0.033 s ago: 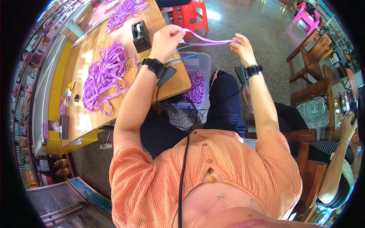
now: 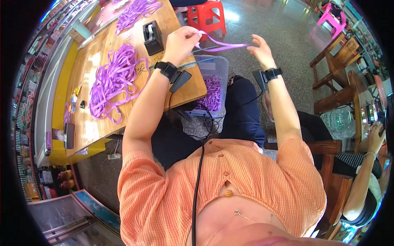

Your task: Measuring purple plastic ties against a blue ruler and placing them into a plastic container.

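Observation:
In my left hand (image 2: 183, 39), closed in a pinch above the table's right edge, are the ends of a purple ribbon strap (image 2: 223, 44). The strap stretches across to my right hand (image 2: 261, 50), whose thumb and forefinger are apart beside its blurred far end. Whether that end still touches the fingers is hard to make out. A loose heap of purple straps (image 2: 113, 84) lies on the wooden table (image 2: 131, 110) to the left. Under my hands stands a clear plastic bin (image 2: 223, 74) holding many folded purple pieces (image 2: 210, 91).
A black tape dispenser (image 2: 153, 39) sits by my left hand, with another purple heap (image 2: 136, 14) farther back. A red stool (image 2: 207, 17) stands beyond the table. Black cables hang over my lap. Wooden chairs (image 2: 334, 61) and another person's arm (image 2: 363, 180) are at the right.
My right hand's fingers have spread from their pinch on the strap, and the strap's right end has become blurred. My left hand keeps its hold.

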The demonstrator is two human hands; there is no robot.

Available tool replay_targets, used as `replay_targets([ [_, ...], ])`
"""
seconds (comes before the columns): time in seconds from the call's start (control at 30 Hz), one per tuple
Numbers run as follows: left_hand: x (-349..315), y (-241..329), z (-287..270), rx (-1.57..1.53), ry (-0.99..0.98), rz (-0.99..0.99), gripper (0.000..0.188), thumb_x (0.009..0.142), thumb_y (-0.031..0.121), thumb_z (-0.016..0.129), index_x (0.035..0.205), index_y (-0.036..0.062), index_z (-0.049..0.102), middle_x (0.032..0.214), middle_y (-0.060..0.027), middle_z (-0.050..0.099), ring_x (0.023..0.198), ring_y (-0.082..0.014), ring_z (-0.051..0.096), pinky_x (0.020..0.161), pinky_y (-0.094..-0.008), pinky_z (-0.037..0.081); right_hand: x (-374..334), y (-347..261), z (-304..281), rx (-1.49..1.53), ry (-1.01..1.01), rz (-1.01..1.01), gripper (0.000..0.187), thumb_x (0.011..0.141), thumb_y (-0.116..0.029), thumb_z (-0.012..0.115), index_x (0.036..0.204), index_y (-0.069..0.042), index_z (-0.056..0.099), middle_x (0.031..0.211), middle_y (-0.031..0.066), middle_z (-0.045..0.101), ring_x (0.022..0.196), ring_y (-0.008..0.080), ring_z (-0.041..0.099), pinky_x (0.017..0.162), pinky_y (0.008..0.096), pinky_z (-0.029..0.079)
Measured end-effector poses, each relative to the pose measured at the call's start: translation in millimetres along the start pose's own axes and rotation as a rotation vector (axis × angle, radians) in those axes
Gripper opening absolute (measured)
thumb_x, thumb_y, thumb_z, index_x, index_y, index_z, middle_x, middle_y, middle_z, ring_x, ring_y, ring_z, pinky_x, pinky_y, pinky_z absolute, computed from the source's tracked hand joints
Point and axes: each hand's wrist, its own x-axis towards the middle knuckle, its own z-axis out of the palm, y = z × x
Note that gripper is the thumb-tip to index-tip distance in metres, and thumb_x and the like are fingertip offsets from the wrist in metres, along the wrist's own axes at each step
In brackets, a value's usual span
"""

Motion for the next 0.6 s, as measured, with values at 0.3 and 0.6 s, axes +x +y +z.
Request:
replay_targets([
  [0.3, -3, -9, -9, 0.11, 0.031, 0.027, 0.024, 0.082, 0.024, 0.074, 0.094, 0.0041, 0.074, 0.082, -0.0103, 0.073, 0.077, -0.0172, 0.071, 0.073, -0.0309, 0.055, -32, -98, 136, -0.59, -0.376, -0.49, 0.048, 0.085, -0.028, 0.075, 0.128, -0.011, 0.063, 0.119, 0.0093, 0.069, 0.112, 0.0206, 0.064, 0.095, 0.035, 0.05],
  [0.6, -11, 3, -5, 0.15, -0.041, 0.025, 0.021, 0.085, 0.021, 0.072, 0.097, 0.0044, 0.074, 0.085, -0.0072, 0.074, 0.078, -0.0136, 0.069, 0.073, -0.0283, 0.054, -38, -82, 134, -0.26, -0.421, -0.27, 0.028, 0.091, -0.017, 0.07, 0.117, -0.008, 0.069, 0.106, 0.0058, 0.073, 0.097, 0.0129, 0.068, 0.084, 0.0286, 0.053],
])
